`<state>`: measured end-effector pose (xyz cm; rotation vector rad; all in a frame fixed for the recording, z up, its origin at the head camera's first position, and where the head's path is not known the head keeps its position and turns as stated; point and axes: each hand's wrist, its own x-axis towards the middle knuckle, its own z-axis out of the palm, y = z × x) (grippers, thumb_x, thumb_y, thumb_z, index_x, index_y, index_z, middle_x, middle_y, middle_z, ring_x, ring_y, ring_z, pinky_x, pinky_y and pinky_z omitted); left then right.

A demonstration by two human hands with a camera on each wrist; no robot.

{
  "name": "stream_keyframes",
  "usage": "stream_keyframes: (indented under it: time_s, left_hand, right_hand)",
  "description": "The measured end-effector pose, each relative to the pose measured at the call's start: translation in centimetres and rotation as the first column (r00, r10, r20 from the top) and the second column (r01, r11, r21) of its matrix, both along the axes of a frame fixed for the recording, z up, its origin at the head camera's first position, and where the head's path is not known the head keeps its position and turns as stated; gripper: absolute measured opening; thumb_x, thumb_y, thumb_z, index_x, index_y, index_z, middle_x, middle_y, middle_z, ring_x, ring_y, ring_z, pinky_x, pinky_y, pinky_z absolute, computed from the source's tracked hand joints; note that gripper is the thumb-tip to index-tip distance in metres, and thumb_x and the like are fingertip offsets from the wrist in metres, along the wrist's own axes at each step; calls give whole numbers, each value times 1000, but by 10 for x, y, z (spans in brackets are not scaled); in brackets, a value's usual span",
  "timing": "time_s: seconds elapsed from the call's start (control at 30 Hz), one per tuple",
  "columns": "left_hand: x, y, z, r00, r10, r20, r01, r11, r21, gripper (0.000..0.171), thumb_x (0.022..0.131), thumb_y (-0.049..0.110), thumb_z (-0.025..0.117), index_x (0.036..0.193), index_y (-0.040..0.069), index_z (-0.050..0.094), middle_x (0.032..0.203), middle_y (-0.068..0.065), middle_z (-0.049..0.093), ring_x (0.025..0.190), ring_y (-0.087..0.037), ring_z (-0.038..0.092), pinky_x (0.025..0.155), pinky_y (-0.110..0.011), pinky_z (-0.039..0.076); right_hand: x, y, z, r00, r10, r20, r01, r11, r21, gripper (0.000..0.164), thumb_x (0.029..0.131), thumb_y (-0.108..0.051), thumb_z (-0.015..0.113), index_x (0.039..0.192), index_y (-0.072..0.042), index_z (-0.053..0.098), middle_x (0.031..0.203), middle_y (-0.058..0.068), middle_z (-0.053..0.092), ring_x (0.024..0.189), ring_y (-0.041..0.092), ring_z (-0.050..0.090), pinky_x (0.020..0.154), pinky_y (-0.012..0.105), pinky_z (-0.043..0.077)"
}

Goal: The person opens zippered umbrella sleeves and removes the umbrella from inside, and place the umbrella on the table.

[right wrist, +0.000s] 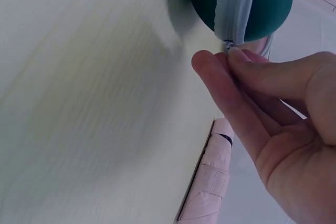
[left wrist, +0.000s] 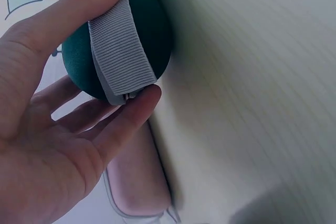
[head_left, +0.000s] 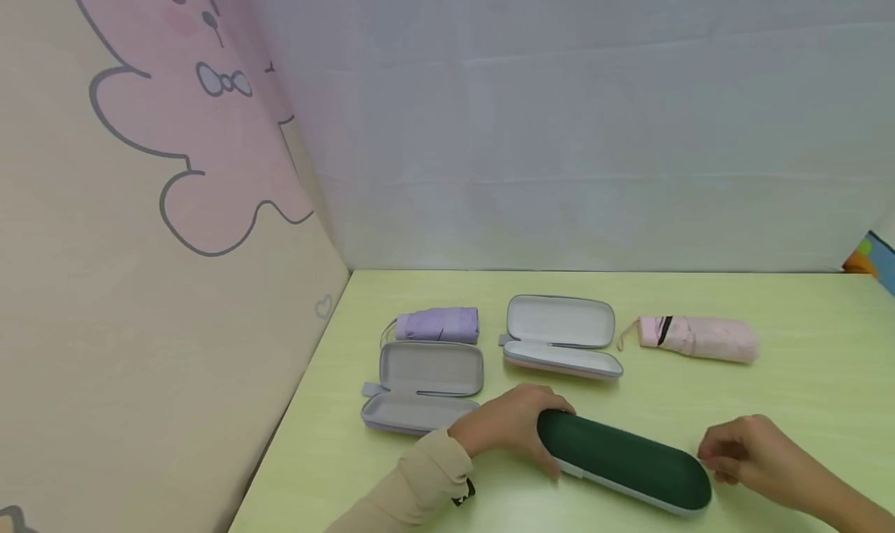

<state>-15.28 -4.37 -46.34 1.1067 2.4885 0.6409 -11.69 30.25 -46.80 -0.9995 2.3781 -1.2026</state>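
A long dark green zippered case (head_left: 625, 459) with a grey zipper band lies closed on the table. My left hand (head_left: 513, 424) grips its left end; in the left wrist view the thumb lies over the grey ribbed strap (left wrist: 119, 51) and fingers reach around below. At the opposite end, my right hand (head_left: 751, 459) pinches the small zipper pull (right wrist: 228, 45) between thumb and fingers. The zipper band (right wrist: 234, 9) runs up from that pull, and it looks closed there.
Behind the left hand, a lavender-grey case (head_left: 431, 368) and a pink-and-grey case (head_left: 562, 322) lie open. A folded purple umbrella (head_left: 438, 325) is at the back left, a folded pink umbrella (head_left: 706, 339) at the back right. Curtain-like walls border the table (head_left: 804, 393).
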Motion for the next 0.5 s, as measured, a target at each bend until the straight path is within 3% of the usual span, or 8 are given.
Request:
stream_keyframes:
  time_s: [0.3,0.5]
  left_hand:
    - [-2,-16,-3,996,89,2,-89,994,67,72,55,42,91,119,19,66,108,16,62,95,5,53,84,-12,41]
    - [-3,-22,0,983,177,42,-180,981,76,72,53,40,92,117,18,68,108,12,65,95,3,55,81,-13,44]
  right_hand:
    - [-11,-18,-1,988,-28,-154,29,1000,6,27,76,15,66,77,-12,67,69,-15,60,55,-2,52,45,19,43]
    - [-17,-28,-4,956,-89,-278,94,996,4,32,70,18,69,73,-13,65,67,-15,59,54,-4,50,46,13,40]
